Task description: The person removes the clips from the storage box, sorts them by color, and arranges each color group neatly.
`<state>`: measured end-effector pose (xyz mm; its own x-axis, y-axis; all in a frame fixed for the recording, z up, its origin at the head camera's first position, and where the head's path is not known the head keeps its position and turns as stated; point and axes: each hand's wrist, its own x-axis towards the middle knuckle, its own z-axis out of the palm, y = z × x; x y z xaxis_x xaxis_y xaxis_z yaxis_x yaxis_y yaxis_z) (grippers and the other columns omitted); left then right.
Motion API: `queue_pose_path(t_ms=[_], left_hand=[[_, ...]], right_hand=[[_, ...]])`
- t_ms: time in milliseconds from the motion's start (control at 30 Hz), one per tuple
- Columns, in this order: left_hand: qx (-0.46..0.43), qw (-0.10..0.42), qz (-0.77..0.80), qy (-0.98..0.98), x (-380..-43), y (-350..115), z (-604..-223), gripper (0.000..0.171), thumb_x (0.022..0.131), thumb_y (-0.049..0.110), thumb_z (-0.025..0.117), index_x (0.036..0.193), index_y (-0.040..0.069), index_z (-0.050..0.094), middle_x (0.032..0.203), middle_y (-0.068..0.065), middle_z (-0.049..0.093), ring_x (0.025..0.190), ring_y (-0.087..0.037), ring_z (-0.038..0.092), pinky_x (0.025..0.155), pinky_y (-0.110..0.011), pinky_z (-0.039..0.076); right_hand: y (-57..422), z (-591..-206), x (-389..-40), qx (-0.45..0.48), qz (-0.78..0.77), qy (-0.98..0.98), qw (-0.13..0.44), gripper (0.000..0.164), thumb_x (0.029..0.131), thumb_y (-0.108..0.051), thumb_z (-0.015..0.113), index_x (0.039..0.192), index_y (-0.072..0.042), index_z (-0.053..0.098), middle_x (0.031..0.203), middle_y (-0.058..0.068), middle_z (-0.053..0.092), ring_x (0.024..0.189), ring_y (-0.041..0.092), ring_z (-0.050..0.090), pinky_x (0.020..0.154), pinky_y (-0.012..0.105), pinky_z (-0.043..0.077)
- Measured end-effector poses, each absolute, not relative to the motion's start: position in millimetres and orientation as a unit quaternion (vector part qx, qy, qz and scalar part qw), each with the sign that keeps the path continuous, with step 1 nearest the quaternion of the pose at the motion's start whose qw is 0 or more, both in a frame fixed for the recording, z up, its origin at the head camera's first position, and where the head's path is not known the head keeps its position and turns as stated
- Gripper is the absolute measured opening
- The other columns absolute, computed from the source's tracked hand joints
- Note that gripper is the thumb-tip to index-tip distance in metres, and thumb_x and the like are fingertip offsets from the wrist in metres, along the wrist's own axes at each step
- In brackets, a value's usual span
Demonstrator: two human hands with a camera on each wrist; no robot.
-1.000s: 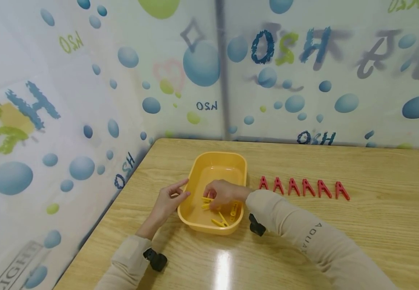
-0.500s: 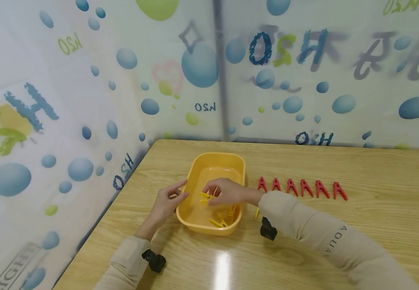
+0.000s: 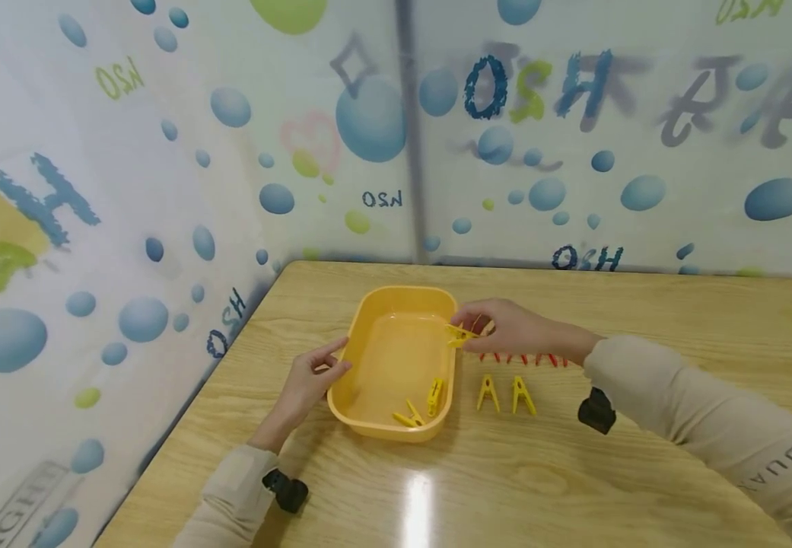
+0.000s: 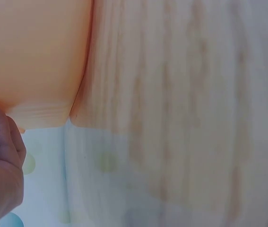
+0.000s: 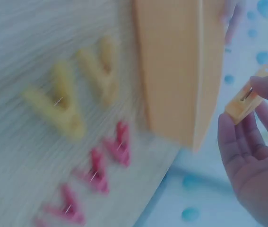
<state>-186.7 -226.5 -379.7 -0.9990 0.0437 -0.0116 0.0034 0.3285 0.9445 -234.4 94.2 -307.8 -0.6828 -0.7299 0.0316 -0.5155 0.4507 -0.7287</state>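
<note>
My right hand (image 3: 505,331) pinches a yellow clothespin (image 3: 459,333) between thumb and fingertips, level with the right rim of the yellow plastic basin (image 3: 396,435). In the right wrist view that clothespin (image 5: 245,100) sits between the thumb and the fingers. My left hand (image 3: 306,380) rests at the basin's left rim, index finger and thumb tips against it. Two yellow clothespins, one flat (image 3: 409,415) and one on its side (image 3: 434,396), lie inside the basin. On the table to its right are two more, a left one (image 3: 488,393) and a right one (image 3: 522,396).
Red clothespins (image 3: 515,358) form a row behind the yellow pair, partly hidden by my right hand and forearm. The wooden table (image 3: 341,495) meets a patterned wall (image 3: 539,167) at the back and left.
My right hand has lifted a yellow clothespin from inside the basin and carried it right to the rim. The two yellow clothespins on the table came into view. The left hand stays at the rim.
</note>
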Motion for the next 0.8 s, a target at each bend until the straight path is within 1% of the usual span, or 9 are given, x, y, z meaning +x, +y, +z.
queue_pose_path(t_ms=[167,300,433,567,800], left_hand=[[0.009,0.024,0.580,0.814,-188.8,-227.1,-380.2,0.046,0.085,0.013,0.060,0.128,0.008,0.048,0.080,-0.007,0.051,0.062,-0.015,0.053,0.044,-0.024,0.047],[0.006,0.026,0.586,0.810,-188.6,-227.0,-380.8,0.046,0.085,0.013,0.060,0.129,0.008,0.048,0.080,-0.006,0.051,0.063,-0.014,0.055,0.047,-0.028,0.049],[0.009,0.026,0.588,0.808,-187.4,-226.5,-379.4,0.047,0.085,0.014,0.060,0.129,0.008,0.047,0.081,-0.006,0.051,0.061,-0.013,0.054,0.045,-0.025,0.047],[0.012,0.025,0.584,0.811,-187.3,-226.7,-378.5,0.047,0.085,0.014,0.060,0.129,0.008,0.047,0.081,-0.006,0.051,0.061,-0.013,0.053,0.044,-0.023,0.046],[0.010,0.024,0.578,0.815,-187.4,-226.0,-379.4,0.047,0.085,0.013,0.060,0.129,0.008,0.047,0.081,-0.007,0.051,0.063,-0.016,0.056,0.044,-0.024,0.047]], right_hand=[[131.9,-313.4,-231.9,-0.351,-0.359,0.855,0.132,0.032,0.082,-0.010,0.063,0.112,-0.002,0.055,0.100,0.008,0.057,0.088,0.021,0.054,0.073,0.034,0.049],[154.8,-326.6,-226.9,-0.349,-0.343,0.862,0.135,0.029,0.081,-0.009,0.063,0.109,-0.002,0.057,0.097,0.008,0.058,0.085,0.019,0.054,0.071,0.033,0.048],[174.6,-343.5,-223.4,-0.350,-0.334,0.864,0.140,0.027,0.081,-0.012,0.064,0.107,-0.003,0.058,0.099,0.009,0.059,0.086,0.019,0.055,0.071,0.031,0.048],[188.5,-355.5,-220.8,-0.347,-0.333,0.867,0.133,0.027,0.081,-0.012,0.064,0.106,-0.003,0.059,0.099,0.007,0.059,0.086,0.018,0.056,0.070,0.029,0.049],[196.0,-374.2,-212.6,-0.346,-0.328,0.869,0.132,0.025,0.077,-0.007,0.067,0.101,-0.004,0.061,0.096,0.007,0.060,0.087,0.023,0.055,0.069,0.032,0.049]])
